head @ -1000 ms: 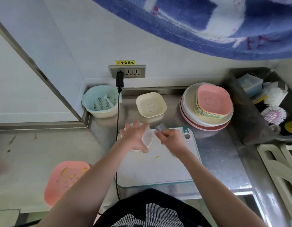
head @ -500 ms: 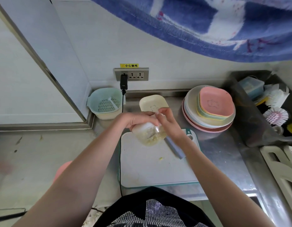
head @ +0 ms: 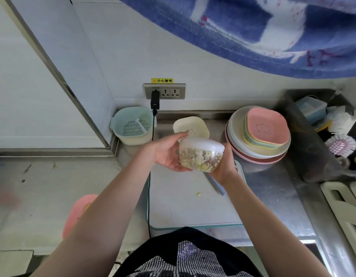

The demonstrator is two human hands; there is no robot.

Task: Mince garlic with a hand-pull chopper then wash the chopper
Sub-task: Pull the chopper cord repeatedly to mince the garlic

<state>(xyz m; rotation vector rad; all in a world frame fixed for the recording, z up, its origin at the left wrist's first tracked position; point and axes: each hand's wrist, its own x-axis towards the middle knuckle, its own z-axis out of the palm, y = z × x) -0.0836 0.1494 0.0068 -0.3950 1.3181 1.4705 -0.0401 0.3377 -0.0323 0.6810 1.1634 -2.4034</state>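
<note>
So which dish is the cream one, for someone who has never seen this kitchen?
Find the wall socket; the cream dish sits on the steel counter just below it. It stands alone, unlike the pink dishes stacked to its right.

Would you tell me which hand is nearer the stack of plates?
Right. The right hand sits just left of the plates; the left hand is beyond the chopper.

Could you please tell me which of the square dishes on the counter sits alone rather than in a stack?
The cream square dish, just behind the left hand; the pink one tops a stack on round plates.
</note>
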